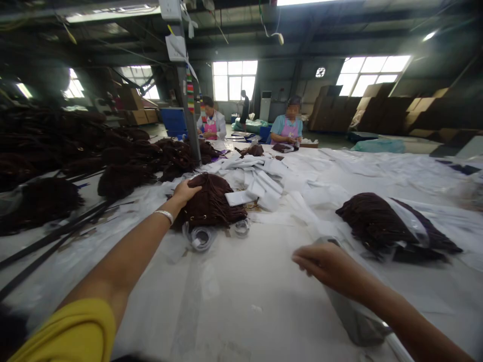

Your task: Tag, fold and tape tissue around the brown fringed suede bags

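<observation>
A dark brown fringed bag (206, 203) with small metal rings along its near edge lies on the white table (234, 296). My left hand (184, 192) grips its upper left side, thumb on top and the other fingers partly hidden. Against the bag's near side rest two clear plastic coils, one larger coil (202, 237) and one smaller coil (242, 228). My right hand (320, 260) hovers over the table to the right, slightly blurred, its fingers curled together; what they hold, if anything, is hidden. Beneath that forearm sits a grey, box-like object (350, 306), partly covered.
White folded packets (260, 186) pile up behind the bag. Another brown fringed bundle (377, 223) with a clear band lies at right. Brown bags (124, 171) heap at left, near a metal post (190, 100). Two co-workers (289, 128) are across the table.
</observation>
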Demonstrator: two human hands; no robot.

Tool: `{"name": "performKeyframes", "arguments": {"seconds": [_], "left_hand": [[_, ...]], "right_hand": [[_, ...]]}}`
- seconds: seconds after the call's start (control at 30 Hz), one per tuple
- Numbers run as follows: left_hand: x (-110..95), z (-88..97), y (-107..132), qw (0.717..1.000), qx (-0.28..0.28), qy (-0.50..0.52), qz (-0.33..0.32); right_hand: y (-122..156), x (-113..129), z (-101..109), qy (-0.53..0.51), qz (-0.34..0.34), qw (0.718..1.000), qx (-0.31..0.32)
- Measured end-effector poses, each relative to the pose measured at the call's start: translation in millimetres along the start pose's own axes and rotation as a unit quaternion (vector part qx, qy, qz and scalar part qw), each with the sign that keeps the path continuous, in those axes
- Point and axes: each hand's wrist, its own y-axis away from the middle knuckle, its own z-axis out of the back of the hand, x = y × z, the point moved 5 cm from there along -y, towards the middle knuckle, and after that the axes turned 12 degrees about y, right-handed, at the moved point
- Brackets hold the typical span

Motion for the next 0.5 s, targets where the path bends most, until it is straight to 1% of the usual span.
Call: {"name": "performKeyframes", "arguments": {"seconds": [0.03, 0.1, 0.13, 0.2, 0.27, 0.33, 0.37, 0.4, 0.43, 0.5], "left_hand": [[-9, -1.7, -6, 1.0, -0.001, 0.008, -0.009], [-37, 0.4, -16, 0.999, -0.005, 0.024, -0.039], [-56, 4.4, -20, 0.997, -0.002, 0.032, -0.066], [-102, 17.6, -24, 0.99, 0.024, 0.042, -0.135], [-157, 32.1, -17, 0.962, 0.098, 0.025, -0.253], [-206, 44.4, -2, 0.925, 0.181, -0.024, -0.332], [-227, 47.8, 8, 0.905, 0.227, -0.055, -0.356], [-245, 50.3, 17, 0.888, 0.258, -0.085, -0.37], [-261, 50.5, 27, 0.874, 0.283, -0.116, -0.377], [-286, 42.3, 46, 0.848, 0.332, -0.167, -0.378]], "right_hand": [[-10, 6, -1, 0.002, 0.018, 1.0, -0.011], [-28, 13, 1, 0.0, 0.041, 0.998, -0.055], [-35, 17, 4, -0.009, 0.05, 0.995, -0.082], [-45, 25, 15, -0.033, 0.065, 0.988, -0.14], [-50, 35, 34, -0.049, 0.077, 0.974, -0.209], [-51, 47, 57, -0.057, 0.082, 0.952, -0.289], [-52, 52, 69, -0.068, 0.08, 0.94, -0.324], [-53, 57, 78, -0.089, 0.074, 0.931, -0.346], [-54, 61, 84, -0.122, 0.067, 0.925, -0.354], [-58, 68, 85, -0.221, 0.051, 0.917, -0.329]]}}
